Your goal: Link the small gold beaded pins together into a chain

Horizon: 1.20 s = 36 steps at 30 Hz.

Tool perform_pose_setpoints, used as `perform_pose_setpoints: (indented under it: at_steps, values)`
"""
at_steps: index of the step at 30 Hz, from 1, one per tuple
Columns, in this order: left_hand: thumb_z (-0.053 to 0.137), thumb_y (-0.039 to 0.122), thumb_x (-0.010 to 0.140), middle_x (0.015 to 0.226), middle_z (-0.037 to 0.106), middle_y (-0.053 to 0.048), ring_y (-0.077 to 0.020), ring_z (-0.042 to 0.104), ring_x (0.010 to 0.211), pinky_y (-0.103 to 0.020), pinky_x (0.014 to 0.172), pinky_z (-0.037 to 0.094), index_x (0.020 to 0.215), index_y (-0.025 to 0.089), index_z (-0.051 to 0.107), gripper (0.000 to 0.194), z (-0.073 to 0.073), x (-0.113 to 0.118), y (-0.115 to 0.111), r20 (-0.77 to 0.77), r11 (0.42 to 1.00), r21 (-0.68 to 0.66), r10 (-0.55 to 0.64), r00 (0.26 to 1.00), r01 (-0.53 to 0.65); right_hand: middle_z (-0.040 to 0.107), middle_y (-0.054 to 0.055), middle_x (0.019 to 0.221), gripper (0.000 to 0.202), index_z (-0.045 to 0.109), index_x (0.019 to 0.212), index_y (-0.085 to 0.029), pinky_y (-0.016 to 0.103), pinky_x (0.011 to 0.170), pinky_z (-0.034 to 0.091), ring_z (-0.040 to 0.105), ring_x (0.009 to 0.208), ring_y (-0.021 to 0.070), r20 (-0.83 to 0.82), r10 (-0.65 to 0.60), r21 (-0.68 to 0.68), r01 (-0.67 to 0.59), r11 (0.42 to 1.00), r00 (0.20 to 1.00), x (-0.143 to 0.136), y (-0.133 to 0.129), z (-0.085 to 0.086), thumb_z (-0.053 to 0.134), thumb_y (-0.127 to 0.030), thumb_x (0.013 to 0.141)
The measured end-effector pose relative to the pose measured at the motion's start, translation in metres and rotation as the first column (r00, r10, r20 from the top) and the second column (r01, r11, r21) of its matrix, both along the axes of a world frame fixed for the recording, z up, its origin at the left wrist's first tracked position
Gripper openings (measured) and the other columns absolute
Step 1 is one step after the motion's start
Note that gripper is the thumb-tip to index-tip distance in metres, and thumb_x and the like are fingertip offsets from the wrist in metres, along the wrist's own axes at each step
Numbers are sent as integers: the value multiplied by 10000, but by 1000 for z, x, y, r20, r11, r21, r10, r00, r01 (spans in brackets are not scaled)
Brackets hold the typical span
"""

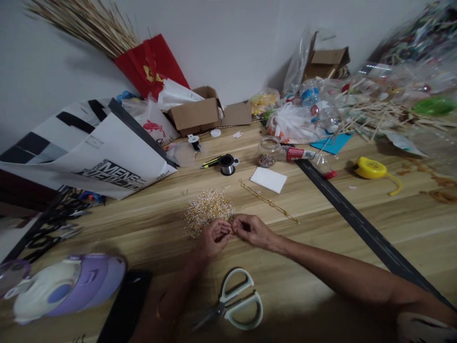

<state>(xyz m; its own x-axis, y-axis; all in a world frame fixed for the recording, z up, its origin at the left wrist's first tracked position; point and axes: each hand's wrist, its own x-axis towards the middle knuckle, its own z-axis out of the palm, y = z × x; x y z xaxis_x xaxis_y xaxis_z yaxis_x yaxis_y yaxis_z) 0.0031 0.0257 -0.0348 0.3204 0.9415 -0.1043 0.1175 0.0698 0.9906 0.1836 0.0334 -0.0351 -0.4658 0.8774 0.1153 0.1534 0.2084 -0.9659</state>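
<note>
My left hand point(215, 237) and my right hand point(252, 229) meet over the wooden table, fingertips pinched close together. Whatever they hold between them is too small to make out. Right behind the left hand lies a pile of small gold and clear beads or links point(208, 209). A thin gold chain point(269, 202) stretches across the wood beyond my right hand. Closer to me, a pair of scissors point(235, 300) with pale green handles lies below the hands. A folded white paper point(268, 179) rests past the chain.
Behind the pile are a wire spool point(227, 165), a yellow cutter point(212, 162) and a jar of beads point(267, 155). A yellow tape measure point(370, 168) sits at right. At left stand a white paper bag point(107, 147), a purple bottle point(85, 281) and a black phone point(124, 305).
</note>
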Motion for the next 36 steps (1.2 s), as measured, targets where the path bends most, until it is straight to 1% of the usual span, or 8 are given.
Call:
perform_pose_setpoints:
  at_steps: [6,10,14,19,25,31,36]
  values:
    - [718,210,641,776,676,-49,-137,653,754,-271,756,531,783,146,569,216,-4,-3,2,8,1000,16,2,1000,-2,470,-30,612,72,568,742,-131,191,518,303,403,560,87,11,-4,3,4,1000,1000,0,-1,-1,527,-158,796]
    - [740,253,633,767,691,-52,-155,669,758,-286,753,536,768,144,573,241,-6,-4,3,32,1000,19,10,999,-11,481,-26,618,80,565,735,-130,196,523,305,412,562,89,2,-2,-4,2,1000,1000,0,-1,2,529,-164,799]
    - [753,254,619,765,707,-55,-166,681,761,-296,755,541,758,144,572,253,-2,-4,2,7,1000,-19,20,1000,-19,491,-25,621,80,567,730,-130,195,531,313,422,565,89,-18,5,-24,-6,1000,1000,-1,-1,5,544,-172,795]
    - [745,224,617,761,712,-54,-164,682,763,-295,760,544,753,148,578,228,4,-4,1,-27,999,-38,4,1000,-5,491,-25,619,72,567,737,-132,190,522,311,418,565,88,-24,5,-26,-6,1000,1000,0,0,3,542,-168,794]
    - [721,209,631,805,705,-63,-155,678,791,-282,781,537,803,150,582,229,0,-4,2,-4,999,-3,-47,999,47,502,-23,618,60,561,743,-133,191,516,316,424,556,89,-58,18,-43,-21,999,998,0,0,-1,546,-170,789]
    - [694,230,666,773,698,-57,-155,678,766,-281,754,541,798,152,580,191,0,-4,3,-7,997,17,-70,997,71,491,-27,616,72,569,742,-133,190,521,316,421,562,87,-35,10,-20,-11,1000,999,0,0,0,541,-175,794]
    - [706,237,656,756,687,-46,-151,671,760,-281,751,542,774,154,584,188,0,-4,3,-22,999,20,-48,999,49,500,-24,619,79,571,737,-132,192,526,324,426,564,89,-40,9,-20,-10,1000,999,0,-1,1,546,-179,795]
